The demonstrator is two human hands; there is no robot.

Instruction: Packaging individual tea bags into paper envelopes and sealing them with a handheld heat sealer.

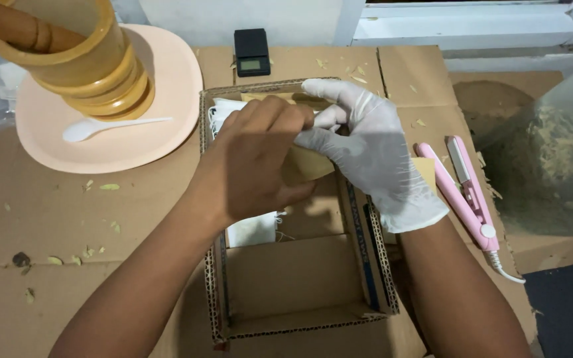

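My bare left hand (pixel 253 159) and my right hand (pixel 366 146), in a white glove, meet over an open cardboard box (pixel 296 278). Between them they pinch a small tan paper pouch (pixel 306 166). My left fingers curl over its top edge, while my gloved fingers hold its right side. Under my hands, white paper sachets (pixel 253 229) lie in the box's far half; the near half shows bare cardboard.
A wooden mortar with pestle (pixel 74 53) stands on a peach plate (pixel 111 113) beside a white plastic spoon (pixel 111 126) at upper left. A black pocket scale (pixel 252 52) sits behind the box. A pink mini heat sealer (pixel 465 192) lies right, near a clear container of dried herb (pixel 555 166).
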